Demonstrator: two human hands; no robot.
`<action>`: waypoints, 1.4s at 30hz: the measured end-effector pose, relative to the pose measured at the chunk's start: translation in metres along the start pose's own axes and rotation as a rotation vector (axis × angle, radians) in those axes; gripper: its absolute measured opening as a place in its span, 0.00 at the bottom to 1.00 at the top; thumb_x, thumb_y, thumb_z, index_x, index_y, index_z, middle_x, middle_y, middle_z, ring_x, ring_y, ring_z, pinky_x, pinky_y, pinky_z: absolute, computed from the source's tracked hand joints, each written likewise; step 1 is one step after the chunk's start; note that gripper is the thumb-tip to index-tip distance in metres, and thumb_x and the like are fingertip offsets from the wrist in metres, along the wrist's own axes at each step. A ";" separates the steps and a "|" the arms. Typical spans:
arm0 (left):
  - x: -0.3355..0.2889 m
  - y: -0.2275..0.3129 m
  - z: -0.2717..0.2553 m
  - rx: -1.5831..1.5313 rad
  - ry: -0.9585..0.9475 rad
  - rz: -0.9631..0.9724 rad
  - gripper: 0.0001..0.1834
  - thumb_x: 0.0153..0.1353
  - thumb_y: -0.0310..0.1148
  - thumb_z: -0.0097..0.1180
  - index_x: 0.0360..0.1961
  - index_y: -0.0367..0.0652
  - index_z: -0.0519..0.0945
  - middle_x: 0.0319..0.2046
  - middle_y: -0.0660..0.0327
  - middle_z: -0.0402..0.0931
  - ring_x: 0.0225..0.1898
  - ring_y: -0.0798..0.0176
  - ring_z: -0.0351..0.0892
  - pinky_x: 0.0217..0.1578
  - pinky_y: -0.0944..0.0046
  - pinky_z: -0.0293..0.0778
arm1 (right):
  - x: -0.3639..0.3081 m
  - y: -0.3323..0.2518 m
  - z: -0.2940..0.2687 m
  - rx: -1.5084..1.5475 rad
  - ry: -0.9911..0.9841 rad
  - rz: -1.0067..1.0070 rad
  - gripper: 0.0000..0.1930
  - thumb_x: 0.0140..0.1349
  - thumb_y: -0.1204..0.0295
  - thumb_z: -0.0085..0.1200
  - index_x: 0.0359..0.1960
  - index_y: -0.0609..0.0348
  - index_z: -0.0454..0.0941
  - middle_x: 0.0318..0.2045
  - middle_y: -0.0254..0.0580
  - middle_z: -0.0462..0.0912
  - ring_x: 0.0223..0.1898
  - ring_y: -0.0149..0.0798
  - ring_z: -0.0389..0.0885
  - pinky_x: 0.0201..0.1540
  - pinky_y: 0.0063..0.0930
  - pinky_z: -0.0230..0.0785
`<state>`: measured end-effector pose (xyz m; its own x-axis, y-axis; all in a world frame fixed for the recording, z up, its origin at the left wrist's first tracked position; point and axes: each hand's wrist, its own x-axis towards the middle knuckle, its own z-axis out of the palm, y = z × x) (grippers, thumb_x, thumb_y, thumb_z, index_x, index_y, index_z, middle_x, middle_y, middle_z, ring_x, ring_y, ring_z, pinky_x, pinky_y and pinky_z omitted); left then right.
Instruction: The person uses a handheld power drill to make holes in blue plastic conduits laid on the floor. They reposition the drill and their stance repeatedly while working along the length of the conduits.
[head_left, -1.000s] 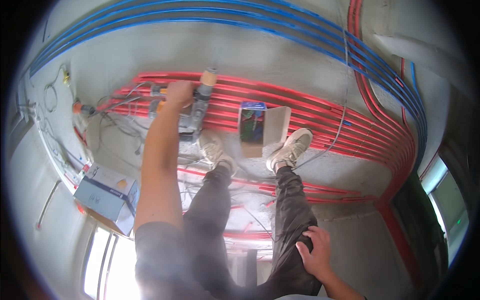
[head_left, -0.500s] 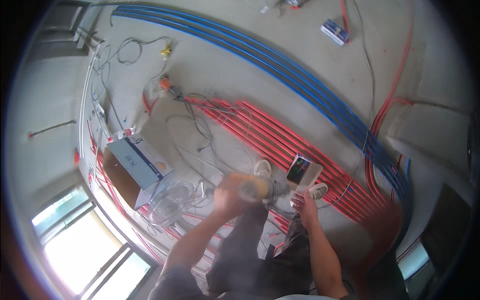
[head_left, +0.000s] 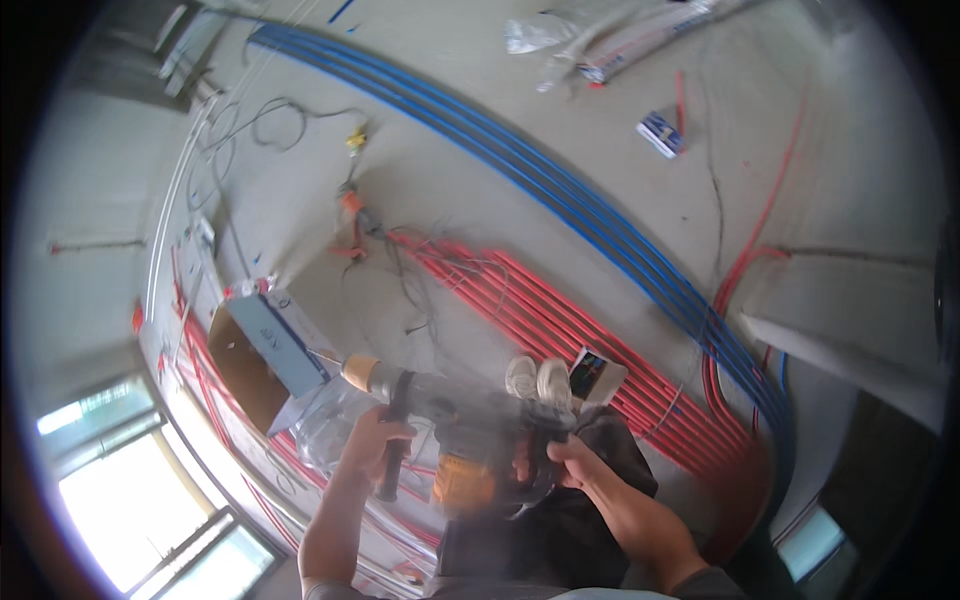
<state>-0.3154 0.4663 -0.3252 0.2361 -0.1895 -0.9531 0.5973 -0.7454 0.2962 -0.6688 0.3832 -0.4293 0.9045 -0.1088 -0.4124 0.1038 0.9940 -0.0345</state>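
A rotary hammer drill [head_left: 465, 482], black with orange-yellow parts, is held across the front of my legs, its bit pointing left. My left hand [head_left: 373, 448] wraps around the black side handle [head_left: 393, 470] near the drill's front. At the back end, my right hand [head_left: 576, 463] grips the rear handle; some of its fingers are hidden behind the tool. Just left of the bit stands an open cardboard box [head_left: 280, 340]. Part of the drill is smeared by motion.
Red pipes [head_left: 560, 335] and blue pipes [head_left: 540, 165] lie in rows across the floor. An orange power tool [head_left: 352, 208] with tangled cable lies at the far left. A small opened box [head_left: 597, 377] rests by my shoes. Clear plastic wrapping [head_left: 335, 425] lies near the cardboard box.
The drill has come nearer and swung side-on, its bit now leftward. My left hand is now seen on the side handle, and my right hand has moved onto the rear handle. The view has shifted.
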 end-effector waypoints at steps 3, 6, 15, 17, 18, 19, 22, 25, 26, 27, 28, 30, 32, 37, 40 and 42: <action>0.065 -0.014 0.000 -0.002 -0.074 -0.141 0.17 0.57 0.22 0.64 0.47 0.37 0.76 0.32 0.56 0.76 0.26 0.58 0.78 0.28 0.56 0.74 | 0.006 -0.019 0.019 0.059 0.164 -0.076 0.38 0.62 0.41 0.71 0.63 0.55 0.74 0.44 0.43 0.84 0.36 0.40 0.82 0.45 0.44 0.77; 0.107 -0.004 0.042 0.015 -0.188 -0.190 0.15 0.56 0.23 0.64 0.45 0.38 0.78 0.28 0.58 0.75 0.24 0.61 0.77 0.26 0.58 0.74 | -0.003 -0.037 0.003 0.298 0.161 -0.066 0.31 0.64 0.45 0.71 0.58 0.51 0.76 0.36 0.37 0.78 0.32 0.36 0.77 0.42 0.38 0.74; 0.152 0.069 0.176 0.328 -0.395 -0.055 0.15 0.61 0.27 0.67 0.47 0.33 0.81 0.30 0.56 0.80 0.24 0.61 0.80 0.25 0.59 0.78 | -0.059 -0.129 0.005 0.229 0.351 -0.314 0.26 0.66 0.57 0.70 0.59 0.55 0.76 0.37 0.36 0.78 0.36 0.36 0.75 0.45 0.40 0.70; 0.155 0.081 0.201 0.443 -0.293 0.171 0.22 0.65 0.36 0.67 0.55 0.33 0.79 0.34 0.57 0.81 0.31 0.61 0.83 0.33 0.59 0.81 | -0.053 -0.155 0.007 0.262 0.380 -0.312 0.19 0.67 0.67 0.65 0.57 0.55 0.76 0.36 0.36 0.77 0.35 0.36 0.75 0.45 0.41 0.70; 0.153 0.082 0.211 0.503 -0.254 0.272 0.26 0.67 0.40 0.68 0.58 0.33 0.79 0.36 0.57 0.82 0.34 0.61 0.84 0.37 0.59 0.82 | -0.045 -0.169 0.019 0.308 0.461 -0.334 0.17 0.67 0.69 0.63 0.56 0.54 0.76 0.35 0.36 0.77 0.35 0.36 0.75 0.45 0.41 0.71; 0.152 0.081 0.214 0.573 -0.126 0.239 0.36 0.71 0.52 0.65 0.69 0.36 0.74 0.47 0.53 0.83 0.47 0.58 0.85 0.49 0.60 0.82 | -0.032 -0.182 0.033 0.355 0.543 -0.358 0.15 0.67 0.72 0.61 0.54 0.54 0.76 0.34 0.36 0.76 0.34 0.36 0.75 0.45 0.40 0.71; 0.177 0.029 0.182 1.202 0.422 0.435 0.45 0.69 0.57 0.63 0.76 0.39 0.67 0.57 0.42 0.84 0.59 0.44 0.85 0.60 0.50 0.79 | 0.014 -0.224 0.058 0.529 0.697 -0.496 0.10 0.65 0.78 0.57 0.47 0.51 0.76 0.30 0.34 0.74 0.33 0.36 0.76 0.45 0.38 0.75; 0.228 -0.001 0.127 1.076 0.308 0.102 0.43 0.59 0.56 0.72 0.68 0.41 0.78 0.56 0.42 0.85 0.58 0.42 0.86 0.56 0.49 0.82 | 0.042 -0.236 0.033 0.686 0.765 -0.628 0.10 0.64 0.78 0.56 0.44 0.50 0.75 0.30 0.32 0.75 0.33 0.35 0.77 0.45 0.37 0.76; 0.257 -0.007 0.105 0.941 0.259 0.013 0.40 0.56 0.55 0.75 0.65 0.42 0.82 0.54 0.43 0.87 0.56 0.44 0.87 0.54 0.49 0.83 | 0.047 -0.245 0.031 0.658 0.818 -0.628 0.10 0.64 0.78 0.57 0.44 0.49 0.75 0.30 0.31 0.75 0.34 0.34 0.78 0.45 0.38 0.76; 0.274 0.017 0.127 1.035 0.060 -0.032 0.32 0.53 0.47 0.76 0.56 0.41 0.86 0.47 0.46 0.87 0.50 0.47 0.88 0.49 0.48 0.83 | 0.041 -0.254 0.026 0.614 0.910 -0.669 0.10 0.64 0.78 0.57 0.43 0.49 0.74 0.31 0.30 0.76 0.34 0.34 0.78 0.45 0.38 0.76; 0.283 0.051 0.152 1.131 -0.143 -0.054 0.24 0.50 0.40 0.78 0.46 0.40 0.90 0.41 0.48 0.88 0.45 0.51 0.89 0.43 0.48 0.83 | 0.035 -0.266 0.026 0.572 0.975 -0.724 0.10 0.64 0.79 0.57 0.43 0.49 0.74 0.31 0.30 0.76 0.34 0.33 0.78 0.45 0.38 0.76; 0.344 0.045 0.084 1.038 -0.216 -0.202 0.17 0.49 0.29 0.74 0.41 0.35 0.87 0.35 0.50 0.85 0.39 0.54 0.86 0.36 0.49 0.80 | 0.052 -0.278 0.038 0.522 1.029 -0.706 0.11 0.63 0.79 0.58 0.44 0.49 0.75 0.31 0.29 0.77 0.34 0.33 0.78 0.45 0.37 0.76; 0.390 0.043 -0.039 0.464 0.087 -0.368 0.04 0.51 0.25 0.70 0.28 0.39 0.86 0.27 0.54 0.81 0.34 0.57 0.84 0.31 0.51 0.77 | 0.083 -0.280 0.041 0.599 1.001 -0.692 0.11 0.62 0.79 0.58 0.44 0.49 0.75 0.32 0.29 0.77 0.33 0.33 0.79 0.45 0.37 0.77; 0.377 0.165 -0.239 1.038 0.508 0.814 0.04 0.55 0.22 0.58 0.30 0.39 0.83 0.25 0.55 0.81 0.30 0.57 0.82 0.30 0.58 0.77 | 0.124 -0.297 0.039 0.644 1.079 -0.721 0.13 0.62 0.80 0.58 0.46 0.51 0.75 0.31 0.30 0.77 0.33 0.34 0.79 0.43 0.37 0.77; 0.337 0.326 -0.292 -0.673 0.447 0.528 0.17 0.59 0.23 0.56 0.51 0.36 0.83 0.29 0.60 0.81 0.28 0.60 0.79 0.31 0.66 0.74 | 0.160 -0.305 0.050 0.580 1.113 -0.682 0.13 0.62 0.80 0.58 0.46 0.51 0.76 0.31 0.30 0.78 0.32 0.35 0.79 0.42 0.37 0.77; 0.312 0.414 -0.288 -0.784 0.505 0.543 0.24 0.65 0.27 0.56 0.64 0.37 0.76 0.27 0.65 0.76 0.22 0.65 0.71 0.26 0.69 0.68 | 0.187 -0.312 0.055 0.549 1.104 -0.646 0.13 0.62 0.80 0.58 0.47 0.50 0.76 0.31 0.30 0.78 0.32 0.35 0.79 0.41 0.36 0.77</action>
<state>0.2268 0.2823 -0.4822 0.7990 0.0484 -0.5994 0.5997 0.0097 0.8001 -0.5095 0.0517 -0.4458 -0.1294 -0.2209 -0.9667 0.7533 0.6121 -0.2407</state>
